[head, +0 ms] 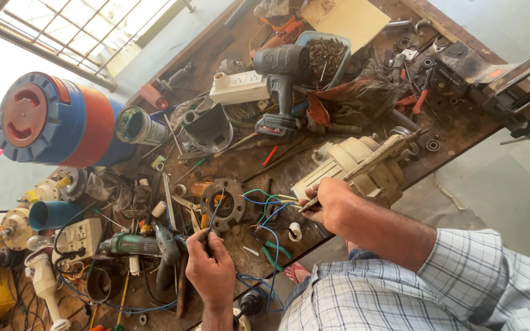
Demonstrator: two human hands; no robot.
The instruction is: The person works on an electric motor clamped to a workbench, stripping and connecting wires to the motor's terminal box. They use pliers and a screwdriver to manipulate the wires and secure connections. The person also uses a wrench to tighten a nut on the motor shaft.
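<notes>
A person in a checked shirt (400,288) works over a crowded wooden workbench (461,125), seen from above. The hand on the left of the picture, low in the frame, (211,270) is closed, fingers pinched on a thin dark wire (215,216) that runs up toward a rusty metal ring (227,205) lying flat on the bench. The other hand (331,205) is curled tight around a slim tool (366,160), its tip at a bundle of blue and green wires (265,205) between the two hands, just beside the ring. A cream motor housing (354,168) sits just behind that hand. A green angle grinder (131,245) lies left of the lower hand. Further back stand a grey cordless drill (280,86), a white power strip (240,87) and a tub of screws (325,55). At far left rests an orange and blue drum (53,119).
</notes>
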